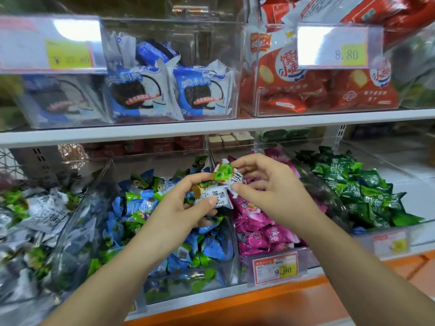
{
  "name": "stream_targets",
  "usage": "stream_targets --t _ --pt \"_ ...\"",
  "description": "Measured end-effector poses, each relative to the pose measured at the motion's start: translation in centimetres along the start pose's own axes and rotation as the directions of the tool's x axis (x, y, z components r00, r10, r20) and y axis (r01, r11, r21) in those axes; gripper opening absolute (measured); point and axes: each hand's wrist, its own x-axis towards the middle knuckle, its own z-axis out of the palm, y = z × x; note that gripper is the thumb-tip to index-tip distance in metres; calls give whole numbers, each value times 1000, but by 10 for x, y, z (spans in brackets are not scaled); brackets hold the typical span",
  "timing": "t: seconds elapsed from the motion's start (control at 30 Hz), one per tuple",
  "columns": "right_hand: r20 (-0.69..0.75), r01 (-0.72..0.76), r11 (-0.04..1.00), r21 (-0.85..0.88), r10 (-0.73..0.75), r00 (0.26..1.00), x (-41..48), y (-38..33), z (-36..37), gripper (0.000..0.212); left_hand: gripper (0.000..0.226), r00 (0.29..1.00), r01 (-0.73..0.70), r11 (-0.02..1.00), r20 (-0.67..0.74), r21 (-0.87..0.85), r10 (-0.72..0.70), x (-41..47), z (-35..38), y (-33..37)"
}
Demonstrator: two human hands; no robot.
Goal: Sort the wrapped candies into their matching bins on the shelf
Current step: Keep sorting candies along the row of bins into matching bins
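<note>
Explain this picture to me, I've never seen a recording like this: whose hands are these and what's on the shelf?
There is no machine here. A person wears one camera on the head, looking forward and down, so both arms reaching in are that person's own. The left hand holds a white-wrapped candy; the right hand pinches a white and green candy just above it. Below them, clear bins hold white candies at the left, then blue candies, pink candies and dark green candies. The upper shelf holds blue cookie packs and red snack packs.
</note>
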Motion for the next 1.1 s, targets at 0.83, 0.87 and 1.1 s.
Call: stream_targets --t 0.83,0.87,1.1 --pt "413 27 995 93 -63 908 52 -59 176 28 25 865 -11 926 -461 378 199 -60 -179 8" --pt "451 33 999 20 -38 892 53 -58 182 28 26 818 51 862 -516 505 254 -62 -191 8" --pt "589 247 914 -322 -11 808 60 -70 223 44 53 758 480 439 -611 759 228 -73 -254 -12"
